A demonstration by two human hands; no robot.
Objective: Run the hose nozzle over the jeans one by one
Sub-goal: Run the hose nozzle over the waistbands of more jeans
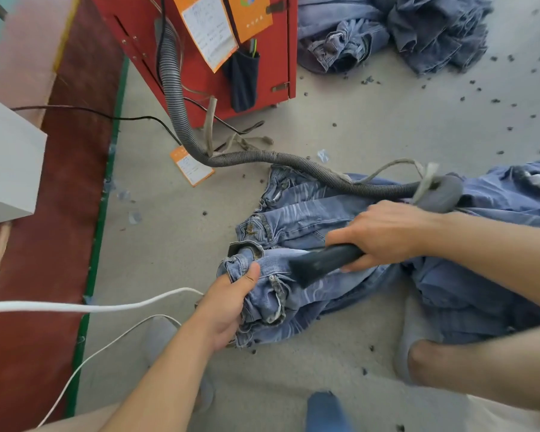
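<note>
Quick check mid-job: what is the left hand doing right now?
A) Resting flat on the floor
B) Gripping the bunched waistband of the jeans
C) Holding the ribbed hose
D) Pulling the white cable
B: the left hand grips the bunched waistband of the jeans, while the right hand holds the nozzle on the denim.

I can read no text from my feed. The orange-bordered white paper sheet [209, 32] hanging on the red metal cabinet [200, 76] carries rows of small print, too blurred for me to make out. The orange card [252, 14] beside it shows a green-and-white emblem and a pale line of characters, illegible. The small orange-edged tag [191, 166] on the grey floor bears faint print, also unreadable.
</note>
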